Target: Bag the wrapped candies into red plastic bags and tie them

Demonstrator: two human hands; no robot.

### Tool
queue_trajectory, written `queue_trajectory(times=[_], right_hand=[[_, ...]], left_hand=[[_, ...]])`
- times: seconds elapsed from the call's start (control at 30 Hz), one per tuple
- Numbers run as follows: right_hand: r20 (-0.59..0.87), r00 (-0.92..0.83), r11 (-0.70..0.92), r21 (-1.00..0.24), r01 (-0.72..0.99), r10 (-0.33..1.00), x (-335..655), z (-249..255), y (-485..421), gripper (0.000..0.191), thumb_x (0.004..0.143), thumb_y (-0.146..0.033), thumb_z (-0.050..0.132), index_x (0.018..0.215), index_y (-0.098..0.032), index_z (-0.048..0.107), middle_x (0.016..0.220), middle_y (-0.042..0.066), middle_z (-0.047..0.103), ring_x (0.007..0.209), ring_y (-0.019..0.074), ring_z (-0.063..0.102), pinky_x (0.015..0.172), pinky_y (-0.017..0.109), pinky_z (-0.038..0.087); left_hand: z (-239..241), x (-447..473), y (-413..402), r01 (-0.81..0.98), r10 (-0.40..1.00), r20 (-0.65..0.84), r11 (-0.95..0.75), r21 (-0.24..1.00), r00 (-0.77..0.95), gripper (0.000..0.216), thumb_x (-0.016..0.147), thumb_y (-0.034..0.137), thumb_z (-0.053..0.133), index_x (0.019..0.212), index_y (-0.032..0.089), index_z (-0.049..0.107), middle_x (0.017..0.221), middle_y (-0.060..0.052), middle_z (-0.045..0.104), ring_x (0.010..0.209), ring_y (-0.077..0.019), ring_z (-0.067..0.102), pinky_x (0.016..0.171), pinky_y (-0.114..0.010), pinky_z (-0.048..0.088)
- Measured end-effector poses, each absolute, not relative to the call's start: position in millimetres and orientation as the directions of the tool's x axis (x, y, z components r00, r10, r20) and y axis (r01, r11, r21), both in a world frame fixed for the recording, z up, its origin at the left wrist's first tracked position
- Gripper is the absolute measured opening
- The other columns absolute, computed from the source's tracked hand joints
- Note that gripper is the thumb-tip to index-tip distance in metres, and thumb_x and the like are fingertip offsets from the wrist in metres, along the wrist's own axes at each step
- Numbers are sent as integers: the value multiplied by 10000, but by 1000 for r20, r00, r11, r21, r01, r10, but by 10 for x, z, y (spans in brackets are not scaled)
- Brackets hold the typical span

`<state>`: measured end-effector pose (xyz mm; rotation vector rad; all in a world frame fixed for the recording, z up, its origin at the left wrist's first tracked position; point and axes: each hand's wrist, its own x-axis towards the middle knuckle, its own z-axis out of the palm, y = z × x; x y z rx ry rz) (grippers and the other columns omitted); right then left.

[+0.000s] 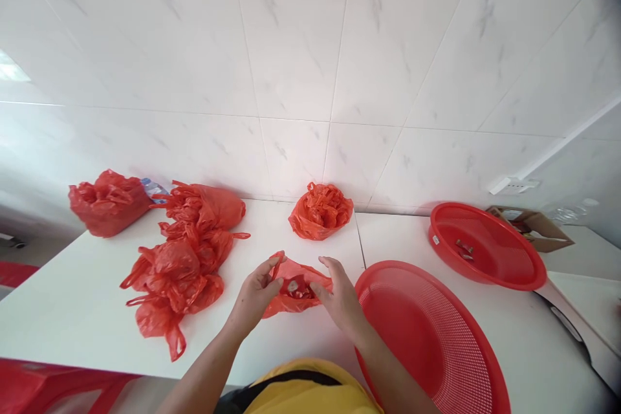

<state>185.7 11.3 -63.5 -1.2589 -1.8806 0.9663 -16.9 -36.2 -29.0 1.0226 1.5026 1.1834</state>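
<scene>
A small red plastic bag [293, 291] lies on the white table [82, 301] just in front of me, its mouth pulled open. My left hand [257, 294] pinches the bag's left rim. My right hand [339, 294] grips the right rim. Small pale pieces show inside the bag. A large red perforated basket [427, 336] sits right beside my right hand.
Several tied red bags [182, 259] lie heaped at the left, another red bag [107, 202] at the far left, and an open one [320, 210] by the tiled wall. A red basin [485, 246] with small items and a cardboard box [538, 226] stand at the right.
</scene>
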Motion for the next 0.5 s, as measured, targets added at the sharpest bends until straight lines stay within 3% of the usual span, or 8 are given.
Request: queue_trajectory(times=[0.17,0.27,0.33,0.4,0.5], right_hand=[[-51,-263,209,-474,856,963,2085,-1038,292,443,808,-259,574,1247,-194,581,1343,158,541,1339,348,379,1089,500,269],[-162,-288,217,-354,910,944,2217,-1191,319,239,741,-186,629,971,-182,694,1146,180,654,1309,400,399,1051,542,255],[-173,-323,246,-359,900,930,2248,-1193,313,68,738,-162,609,717,-188,668,930,158,697,1136,376,546,992,513,305],[-152,-309,226,-408,885,939,2244,-1102,314,169,770,-181,557,605,-203,584,733,97,670,855,284,625,878,443,377],[-167,-235,57,-689,723,958,2220,-840,337,195,805,-296,534,626,-222,509,605,6,580,608,178,539,663,325,396]], left_hand=[[-358,-276,-410,61,953,-171,192,980,-249,459,730,304,656,1183,237,643,1418,-86,514,842,-175,589,674,-279,458],[-383,-335,-407,51,950,-166,186,981,-263,436,744,308,644,1176,254,640,1409,-72,522,729,-137,562,673,-288,461],[-378,-376,-388,49,946,-150,170,984,-287,424,741,309,647,1162,258,646,1389,-68,540,649,-110,525,675,-295,467],[-347,-415,-366,56,935,-130,157,986,-330,427,722,308,662,1145,251,657,1350,-72,571,623,-102,516,670,-298,472],[-257,-457,-346,58,909,-99,134,989,-405,442,698,320,676,1132,233,659,1302,-81,599,660,-120,544,645,-291,471]])
